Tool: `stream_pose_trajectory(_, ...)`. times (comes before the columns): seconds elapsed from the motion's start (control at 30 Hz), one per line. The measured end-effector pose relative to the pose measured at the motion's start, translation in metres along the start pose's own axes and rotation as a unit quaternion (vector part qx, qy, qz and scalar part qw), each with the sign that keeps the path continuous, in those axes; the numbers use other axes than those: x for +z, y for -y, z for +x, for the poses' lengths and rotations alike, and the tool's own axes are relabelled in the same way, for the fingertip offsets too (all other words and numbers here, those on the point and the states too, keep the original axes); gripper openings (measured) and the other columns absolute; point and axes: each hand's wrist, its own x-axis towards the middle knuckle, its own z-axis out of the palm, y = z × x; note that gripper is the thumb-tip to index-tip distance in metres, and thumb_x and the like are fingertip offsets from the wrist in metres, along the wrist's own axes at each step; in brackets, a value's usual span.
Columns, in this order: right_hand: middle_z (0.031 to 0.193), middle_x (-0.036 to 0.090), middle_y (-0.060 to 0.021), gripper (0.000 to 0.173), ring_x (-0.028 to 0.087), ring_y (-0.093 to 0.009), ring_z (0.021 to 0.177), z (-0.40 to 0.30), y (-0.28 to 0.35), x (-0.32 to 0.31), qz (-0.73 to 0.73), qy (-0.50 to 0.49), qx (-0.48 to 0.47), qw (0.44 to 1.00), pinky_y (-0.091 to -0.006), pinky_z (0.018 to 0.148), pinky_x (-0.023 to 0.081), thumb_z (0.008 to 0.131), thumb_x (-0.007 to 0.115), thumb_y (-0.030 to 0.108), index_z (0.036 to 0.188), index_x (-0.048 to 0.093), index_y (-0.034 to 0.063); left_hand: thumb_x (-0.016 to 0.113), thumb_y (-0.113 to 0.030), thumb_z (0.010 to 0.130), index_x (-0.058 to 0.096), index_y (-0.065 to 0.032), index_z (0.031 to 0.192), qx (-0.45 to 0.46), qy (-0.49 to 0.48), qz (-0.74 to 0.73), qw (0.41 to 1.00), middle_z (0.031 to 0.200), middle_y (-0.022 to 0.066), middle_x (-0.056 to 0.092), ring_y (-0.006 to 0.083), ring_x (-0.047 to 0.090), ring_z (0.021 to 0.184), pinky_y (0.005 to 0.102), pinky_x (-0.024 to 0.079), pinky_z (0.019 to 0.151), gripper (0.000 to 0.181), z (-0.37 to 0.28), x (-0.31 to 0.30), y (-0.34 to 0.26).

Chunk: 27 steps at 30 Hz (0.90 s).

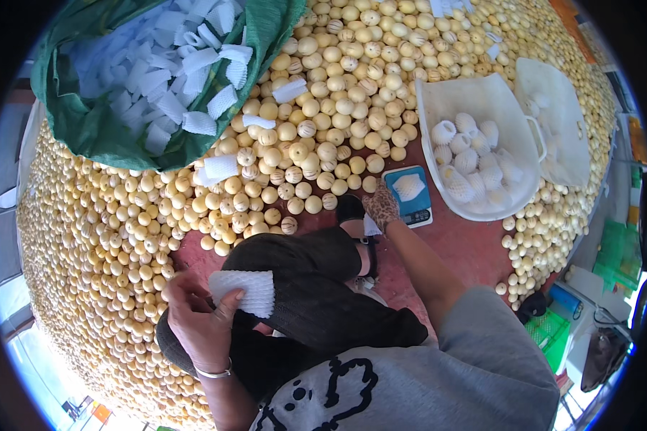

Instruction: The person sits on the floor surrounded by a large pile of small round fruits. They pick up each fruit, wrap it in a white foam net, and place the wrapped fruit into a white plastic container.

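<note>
My left hand (202, 318), bare with a bracelet at the wrist, pinches a flattened white foam net sleeve (248, 288) above my dark trousers. In a leopard-patterned glove, my right hand (381, 209) reaches down at the left edge of a blue-topped digital kitchen scale (418, 203). Its fingers are too small and bunched to tell what they hold. A white net-wrapped fruit (408, 187) lies on the scale. Close by the right hand is a yellow pepino melon (370, 184), and white foam (371, 226) shows beneath the glove.
Pepino melons (323, 108) cover the floor in a deep heap. A green woven sack (59, 124) of foam sleeves stands at upper left. Right of the scale sits a white plastic basket (428, 129) with several wrapped fruits, beside another white container (561, 108). Loose sleeves (218, 168) lie on the melons.
</note>
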Motion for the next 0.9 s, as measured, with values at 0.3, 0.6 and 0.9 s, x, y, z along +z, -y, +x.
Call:
stream_pose_trajectory(0.3,0.117,0.056,-0.0213,0.054,0.056,-0.033,0.106,0.027,0.024,-0.003,0.073,0.062,0.016,0.995,-0.0375,0.092,0.045,0.076,0.064,0.014,0.125,0.045,0.0018,0.083,-0.006,0.060,0.057,0.0006,0.091,0.054,0.044,-0.095,0.993,0.093,0.0070,0.055,0.0065,0.046,0.052,0.0205,0.038,0.045,0.041,-0.024,0.012,-0.008)
stream_pose_trajectory(0.6,0.113,0.058,-0.0070,0.054,0.056,-0.015,0.100,-0.082,0.082,-0.091,0.444,0.230,-0.130,0.856,-0.0281,0.085,0.049,0.074,0.071,-0.001,0.122,0.048,0.0041,0.076,-0.002,0.064,0.065,-0.0027,0.078,0.179,0.254,-0.150,0.938,0.074,0.0082,0.060,0.0243,0.061,0.065,0.0301,0.049,0.059,0.017,-0.055,0.006,-0.014)
stream_pose_trajectory(0.9,0.118,0.056,-0.0072,0.058,0.053,-0.018,0.112,-0.184,0.144,-0.151,0.386,0.226,-0.407,0.796,-0.0328,0.097,0.043,0.068,0.079,0.010,0.119,0.052,0.0086,0.058,-0.017,0.090,0.042,0.0041,0.125,-0.049,0.112,-0.418,0.900,0.103,0.0107,0.062,0.0148,0.064,0.085,0.0238,0.052,0.069,0.043,-0.066,0.001,-0.017)
